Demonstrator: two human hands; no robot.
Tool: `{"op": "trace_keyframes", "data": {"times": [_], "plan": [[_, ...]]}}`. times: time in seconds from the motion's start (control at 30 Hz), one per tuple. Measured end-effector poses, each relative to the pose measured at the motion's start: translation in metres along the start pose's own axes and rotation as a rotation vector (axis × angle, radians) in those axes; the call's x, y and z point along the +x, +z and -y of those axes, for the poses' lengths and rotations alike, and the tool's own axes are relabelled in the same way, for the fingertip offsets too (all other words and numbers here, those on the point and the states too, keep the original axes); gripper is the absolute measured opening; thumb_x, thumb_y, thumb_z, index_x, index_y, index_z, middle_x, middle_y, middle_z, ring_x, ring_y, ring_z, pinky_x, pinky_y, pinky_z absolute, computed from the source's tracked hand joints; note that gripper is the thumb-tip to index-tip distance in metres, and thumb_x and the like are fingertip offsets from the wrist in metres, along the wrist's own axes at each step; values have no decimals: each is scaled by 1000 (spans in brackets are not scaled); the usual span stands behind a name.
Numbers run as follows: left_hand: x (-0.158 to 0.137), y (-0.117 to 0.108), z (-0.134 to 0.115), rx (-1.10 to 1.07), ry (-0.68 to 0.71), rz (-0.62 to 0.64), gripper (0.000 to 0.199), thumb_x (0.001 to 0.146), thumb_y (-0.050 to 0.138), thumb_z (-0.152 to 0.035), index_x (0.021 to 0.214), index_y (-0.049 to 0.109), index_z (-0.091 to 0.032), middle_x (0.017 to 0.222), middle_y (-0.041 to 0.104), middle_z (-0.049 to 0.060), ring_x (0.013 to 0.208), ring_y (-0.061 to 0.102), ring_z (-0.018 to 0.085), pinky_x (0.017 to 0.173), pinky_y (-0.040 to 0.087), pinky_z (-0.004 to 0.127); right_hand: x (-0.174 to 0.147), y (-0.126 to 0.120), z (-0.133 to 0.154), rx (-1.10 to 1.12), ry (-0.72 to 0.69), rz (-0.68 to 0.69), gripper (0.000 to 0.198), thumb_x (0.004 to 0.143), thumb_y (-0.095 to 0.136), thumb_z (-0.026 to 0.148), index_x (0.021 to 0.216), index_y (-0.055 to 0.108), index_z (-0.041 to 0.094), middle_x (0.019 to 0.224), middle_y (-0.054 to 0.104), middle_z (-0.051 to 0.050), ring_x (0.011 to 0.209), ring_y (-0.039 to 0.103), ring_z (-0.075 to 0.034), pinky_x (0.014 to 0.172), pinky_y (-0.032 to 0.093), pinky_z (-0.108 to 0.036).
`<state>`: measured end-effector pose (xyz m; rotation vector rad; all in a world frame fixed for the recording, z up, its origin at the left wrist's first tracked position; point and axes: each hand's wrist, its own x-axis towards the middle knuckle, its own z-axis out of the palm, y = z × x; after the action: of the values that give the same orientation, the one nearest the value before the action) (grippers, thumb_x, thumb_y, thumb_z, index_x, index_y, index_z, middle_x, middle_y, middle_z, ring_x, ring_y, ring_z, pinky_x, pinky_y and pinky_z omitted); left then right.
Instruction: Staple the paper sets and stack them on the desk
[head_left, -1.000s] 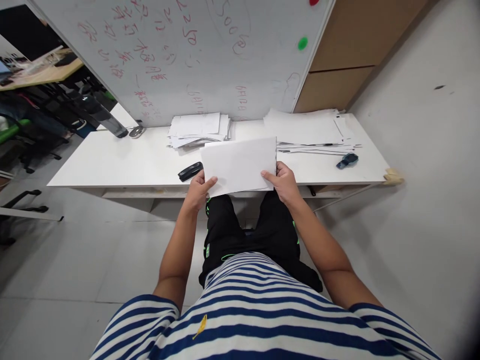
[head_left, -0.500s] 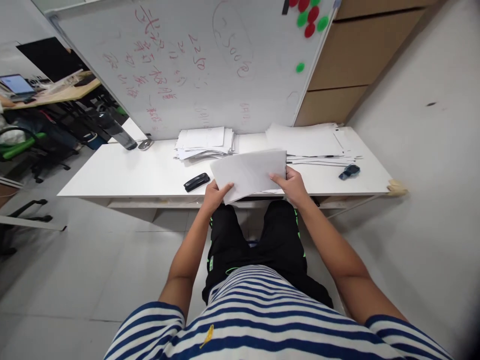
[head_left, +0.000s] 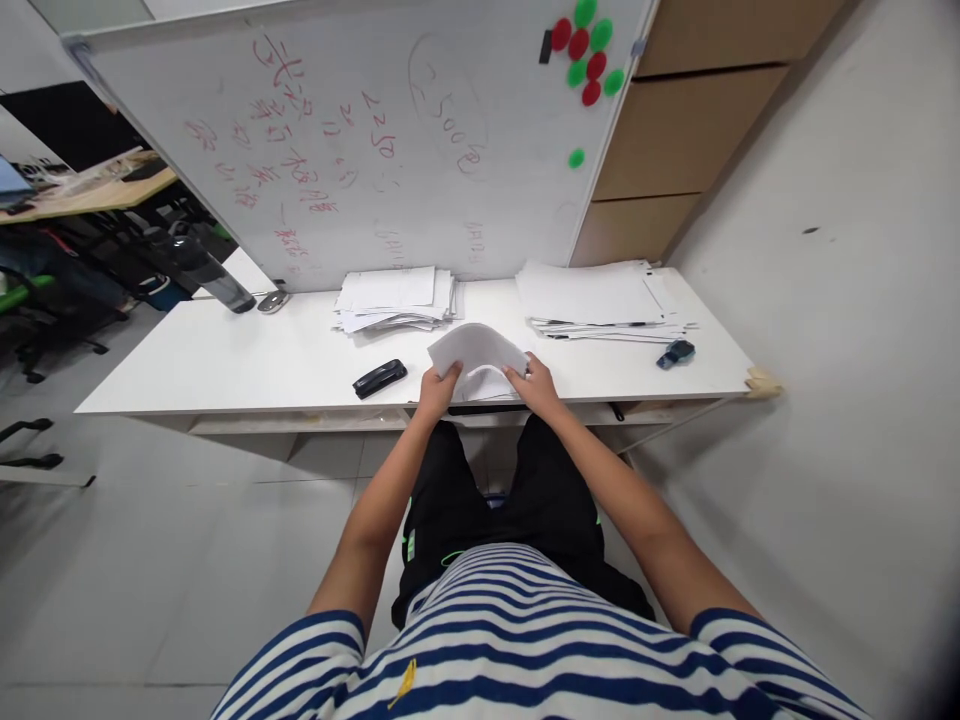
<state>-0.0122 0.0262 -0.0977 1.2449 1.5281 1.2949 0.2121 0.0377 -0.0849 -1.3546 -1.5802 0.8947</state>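
Between my two hands a paper stack point(head_left: 480, 345) bows upward in an arch over the front edge of the desk; how many sheets it has I cannot tell. My left hand point(head_left: 437, 390) pinches its left end, thumb on top. The right end is gripped by my right hand point(head_left: 534, 386), thumb toward the middle. Under the arch some white paper shows. Just left of my left hand lies a black stapler point(head_left: 380, 378). Behind the held paper sits an uneven pile of papers point(head_left: 394, 295), and to its right a wider pile of sheets point(head_left: 592, 295).
A whiteboard point(head_left: 360, 140) with red writing and round magnets stands along the back of the white desk point(head_left: 225, 360). On the left are a dark bottle point(head_left: 206, 270) and a mouse point(head_left: 272, 301). A small dark blue object point(head_left: 676, 353) lies at right. Cardboard boxes point(head_left: 675, 130) rise behind.
The paper was nearly flat and tilted; now it is bent into an arch. My hands have come closer together, the right one moving left. The camera view has shifted slightly.
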Motion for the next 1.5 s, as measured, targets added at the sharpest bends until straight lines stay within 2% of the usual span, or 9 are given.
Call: {"op": "trace_keyframes", "data": {"times": [0.27, 0.47, 0.6, 0.7, 0.83, 0.93, 1.03, 1.17, 1.5], "plan": [[-6, 3, 0, 156, 61, -13, 46, 81, 66, -62, 81, 74, -17, 87, 77, 8, 95, 69, 30, 86, 52, 39, -1, 4, -11, -95, 49, -57, 38, 82, 58, 52, 105, 62, 22, 103, 72, -11, 99, 65, -29, 97, 50, -45], [-22, -20, -30, 127, 76, 50, 45, 78, 73, -60, 93, 75, -17, 96, 78, 9, 92, 69, 27, 82, 51, 35, -27, -17, -6, 26, 57, -87, 47, 81, 67, 55, 114, 65, 21, 109, 75, -12, 105, 68, -32, 101, 51, -49], [-29, -45, -40, 256, 12, 60, 47, 78, 71, -64, 91, 72, -18, 75, 73, 6, 71, 66, 23, 66, 47, 32, -67, -33, -5, 252, 133, 91, 57, 75, 79, 54, 120, 66, 21, 123, 74, -12, 111, 70, -33, 99, 55, -49], [-35, -56, -34, 355, -51, 45, 49, 79, 71, -65, 100, 71, -20, 69, 70, 4, 65, 63, 23, 63, 44, 32, -97, -32, -10, 389, 212, 203, 56, 70, 85, 53, 113, 70, 22, 120, 76, -11, 111, 71, -34, 99, 56, -51], [-36, -70, -25, 556, 17, -29, 49, 93, 55, -63, 115, 70, -21, 74, 70, 6, 73, 65, 25, 74, 45, 35, -121, -26, -16, 509, 310, 112, 57, 66, 89, 53, 111, 71, 23, 119, 77, -10, 112, 71, -34, 101, 56, -53], [-24, -90, -20, 832, 145, -156, 47, 98, 51, -53, 129, 63, -20, 106, 73, 15, 105, 65, 32, 91, 45, 41, -129, -27, -18, 624, 379, 48, 59, 63, 91, 51, 112, 71, 24, 121, 77, -9, 113, 71, -34, 104, 55, -54], [-4, -115, -12, 1024, 128, -204, 56, 92, 62, -47, 138, 55, -16, 138, 59, 24, 135, 46, 41, 103, 40, 48, -133, -30, -18, 681, 428, 46, 56, 61, 93, 49, 108, 72, 26, 118, 78, -8, 110, 73, -34, 104, 55, -55], [12, -136, 2, 1077, -45, -117, 45, 95, 57, -46, 126, 59, -14, 128, 62, 23, 122, 53, 39, 96, 43, 46, -135, -29, -17, 712, 434, 45, 57, 62, 93, 48, 109, 71, 26, 120, 78, -8, 112, 72, -34, 105, 55, -55], [4, -141, 22, 1018, 159, 41, 30, 91, 66, -41, 111, 64, -19, 112, 67, 13, 107, 59, 30, 90, 46, 39, -112, 0, -17, 737, 450, 83, 66, 61, 94, 47, 115, 69, 19, 122, 77, -11, 111, 72, -31, 105, 53, -51]]}}
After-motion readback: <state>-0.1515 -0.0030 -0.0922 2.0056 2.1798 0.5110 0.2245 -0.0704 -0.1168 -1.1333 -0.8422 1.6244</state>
